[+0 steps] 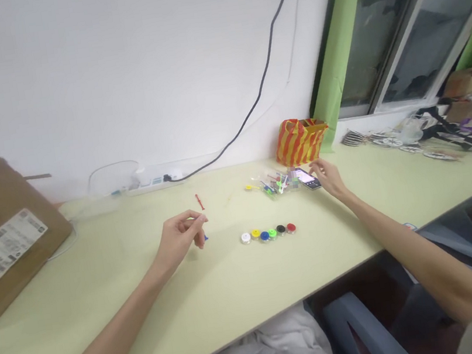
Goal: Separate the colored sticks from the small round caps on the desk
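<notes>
My left hand [181, 236] hovers over the table left of the middle, thumb and fingers drawn together. Whether anything sits in that pinch is hidden. A bit of a small blue piece [206, 237] shows just past its fingers; I cannot tell if it is held. Beyond this hand lies a thin red plastic piece [199, 201]. My right hand [328, 178] reaches to the lit phone [308, 178], with bent fingers apart at its right edge. Several small round pots with white [246, 238], yellow, blue, green, black and red [291, 228] tops form a row between my hands.
A clear bag of colourful plastic pieces [276, 184] lies left of the phone. Behind stands a red-and-yellow striped bag [301, 140]. A cardboard box [9, 234] occupies the left end. A power strip [152, 180] with a black cable [249, 117] rests by the wall.
</notes>
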`<state>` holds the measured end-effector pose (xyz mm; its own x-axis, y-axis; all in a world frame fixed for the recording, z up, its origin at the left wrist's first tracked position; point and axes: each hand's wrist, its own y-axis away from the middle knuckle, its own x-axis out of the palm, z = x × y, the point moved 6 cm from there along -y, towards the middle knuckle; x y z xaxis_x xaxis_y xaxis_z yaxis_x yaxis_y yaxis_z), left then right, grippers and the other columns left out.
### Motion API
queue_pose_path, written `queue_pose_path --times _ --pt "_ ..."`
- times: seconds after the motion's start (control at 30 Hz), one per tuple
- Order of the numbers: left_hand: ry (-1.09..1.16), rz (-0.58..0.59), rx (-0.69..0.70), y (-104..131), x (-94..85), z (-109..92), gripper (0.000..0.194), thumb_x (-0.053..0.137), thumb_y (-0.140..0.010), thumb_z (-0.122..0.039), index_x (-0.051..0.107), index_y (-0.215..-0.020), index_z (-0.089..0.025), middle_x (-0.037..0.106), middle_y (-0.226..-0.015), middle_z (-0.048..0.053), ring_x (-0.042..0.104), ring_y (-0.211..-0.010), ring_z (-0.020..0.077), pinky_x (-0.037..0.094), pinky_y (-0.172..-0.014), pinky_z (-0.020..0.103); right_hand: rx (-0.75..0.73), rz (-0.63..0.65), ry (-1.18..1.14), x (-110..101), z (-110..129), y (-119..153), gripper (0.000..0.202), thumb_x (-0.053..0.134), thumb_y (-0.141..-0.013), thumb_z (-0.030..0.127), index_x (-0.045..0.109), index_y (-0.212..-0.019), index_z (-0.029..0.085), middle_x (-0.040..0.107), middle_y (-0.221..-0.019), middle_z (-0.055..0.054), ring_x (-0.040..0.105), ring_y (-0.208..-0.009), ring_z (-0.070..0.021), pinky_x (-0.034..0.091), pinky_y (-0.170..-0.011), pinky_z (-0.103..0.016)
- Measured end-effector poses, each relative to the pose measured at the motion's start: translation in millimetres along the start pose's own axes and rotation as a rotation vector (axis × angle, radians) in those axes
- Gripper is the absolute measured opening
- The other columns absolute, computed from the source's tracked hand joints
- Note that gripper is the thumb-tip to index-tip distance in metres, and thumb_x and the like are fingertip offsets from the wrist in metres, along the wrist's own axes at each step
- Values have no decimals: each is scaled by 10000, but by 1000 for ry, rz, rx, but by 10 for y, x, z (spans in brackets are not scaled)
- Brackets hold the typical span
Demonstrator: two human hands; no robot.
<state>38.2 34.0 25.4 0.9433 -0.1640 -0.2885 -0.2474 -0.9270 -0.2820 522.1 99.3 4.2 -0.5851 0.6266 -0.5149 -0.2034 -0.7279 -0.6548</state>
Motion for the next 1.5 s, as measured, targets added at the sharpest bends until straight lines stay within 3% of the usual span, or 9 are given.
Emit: queue_pose_path --times 0.1,0.23,0.63,0.87,1.0,1.13,1.27,1.37,1.5 --pt "-20 8 -8 -14 5 35 233 662 -887 -403 651 -805 -184 626 -507 -9 558 -436 127 488 -543 263 72 -28 34 -160 -374 178 276 424 -930 400 629 -919 215 758 -844 -88 664 -855 -263 471 -832 -391" --pt "-57 -7 -4 -25 -15 51 224 655 -896 -400 660 -811 -192 631 -516 -12 557 -448 127 496 -583 275 158 -31 78 -163 -594 226 280 400 -940 438 585 -931 227 768 -932 -114 650 -924 -286 451 -872 -420" --pt "-76 39 -35 -16 48 87 277 654 -888 -453 653 -818 -185 627 -515 -8 562 -457 137 461 -523 261 240 160 81 73 -758 155 444 321 -972 631 477 -1118 242 716 -1157 -149 631 -1025 -327 448 -934 -480" --pt "-78 31 -26 -14 25 78 245 644 -902 -411 654 -815 -183 629 -524 -4 562 -463 128 473 -545 263 232 100 44 47 -787 144 413 354 -973 611 471 -1108 238 704 -1133 -149 628 -1037 -308 452 -934 -457" --pt "-76 33 -38 -7 36 83 255 643 -897 -422 656 -813 -182 623 -517 -2 554 -461 131 470 -540 265 115 -32 57 -36 -656 132 299 370 -980 491 485 -1077 232 701 -1072 -145 618 -1031 -299 445 -931 -465" --pt "-95 36 -38 -14 34 96 270 634 -901 -437 651 -812 -182 622 -519 -1 547 -468 132 460 -538 260 -16 -168 67 -19 -360 47 168 415 -940 336 517 -1022 231 698 -930 -105 613 -958 -282 450 -901 -449" --pt "-121 21 -29 -44 -15 137 287 621 -903 -456 649 -816 -184 590 -503 -11 509 -457 126 418 -507 244 -107 -190 22 231 76 -134 135 446 -860 216 546 -951 231 680 -868 -73 601 -889 -260 458 -861 -419" --pt "-177 -17 -18 -66 -101 177 309 573 -922 -475 655 -843 -187 518 -472 -36 442 -439 118 354 -482 233 -93 -212 -56 472 399 -235 191 433 -832 183 563 -965 228 668 -881 -75 592 -880 -254 466 -843 -406" --pt "-504 -77 90 -91 -240 185 315 501 -946 -459 659 -850 -205 496 -508 -48 393 -471 118 310 -525 241 -53 -227 -126 694 738 -162 258 391 -867 178 581 -1033 233 651 -915 -92 579 -904 -266 465 -854 -418"
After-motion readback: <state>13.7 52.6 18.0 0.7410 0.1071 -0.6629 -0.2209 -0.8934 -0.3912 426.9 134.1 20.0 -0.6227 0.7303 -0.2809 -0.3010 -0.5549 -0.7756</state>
